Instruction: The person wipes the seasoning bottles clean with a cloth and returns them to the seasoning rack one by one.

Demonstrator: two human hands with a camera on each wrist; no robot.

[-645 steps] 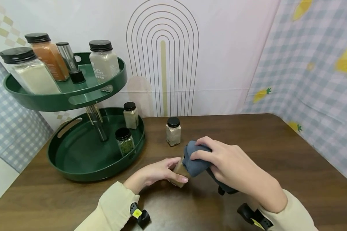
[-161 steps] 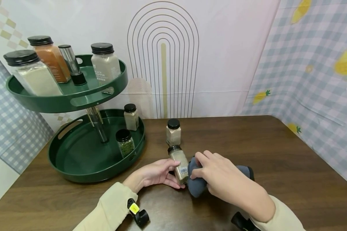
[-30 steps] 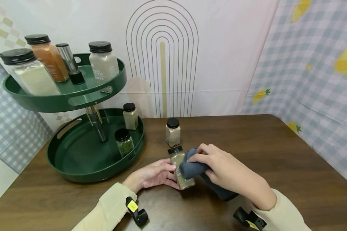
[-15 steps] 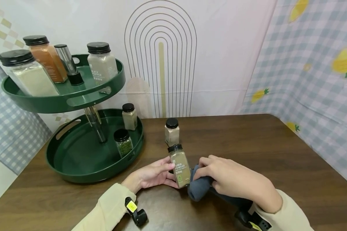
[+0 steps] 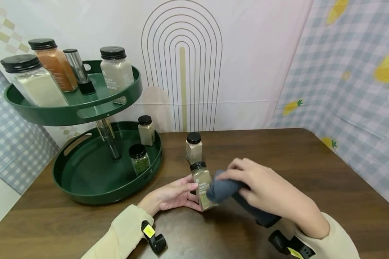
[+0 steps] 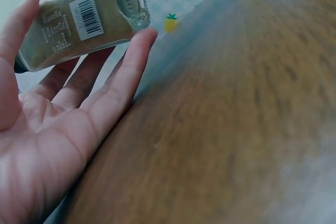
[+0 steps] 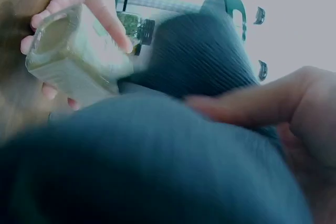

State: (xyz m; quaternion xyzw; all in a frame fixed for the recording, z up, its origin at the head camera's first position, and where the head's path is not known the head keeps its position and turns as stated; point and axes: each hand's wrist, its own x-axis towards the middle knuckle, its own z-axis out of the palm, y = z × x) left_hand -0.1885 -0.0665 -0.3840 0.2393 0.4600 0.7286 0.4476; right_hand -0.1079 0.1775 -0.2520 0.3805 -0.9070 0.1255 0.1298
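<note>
My left hand [image 5: 176, 194] holds a small glass spice jar [image 5: 201, 181] tilted over the table, thumb on one side and fingers on the other. The jar has a black lid, tan powder inside and white lettering that includes "POWDER". In the left wrist view a barcode label [image 6: 86, 17] shows on the side of the jar. My right hand [image 5: 262, 183] grips a bunched dark blue-grey cloth [image 5: 225, 190], which overlaps the lower right of the jar's front in the head view. The cloth [image 7: 157, 150] fills much of the right wrist view, blurred, with the jar's base [image 7: 55, 35] beyond it.
Behind the held jar stands another small jar [image 5: 193, 148] on the wooden table [image 5: 278, 151]. A two-tier green tray stand [image 5: 94, 199] is at the left. Its lower tier holds two small jars [image 5: 139, 160]; larger jars [image 5: 116, 73] and a silver cylinder [image 5: 79, 70] stand on top.
Over the last half second the cloth has moved from beside the jar's lower edge up onto its front. Earlier, the jar's barcode side faced the head camera; now its lettered front does.
</note>
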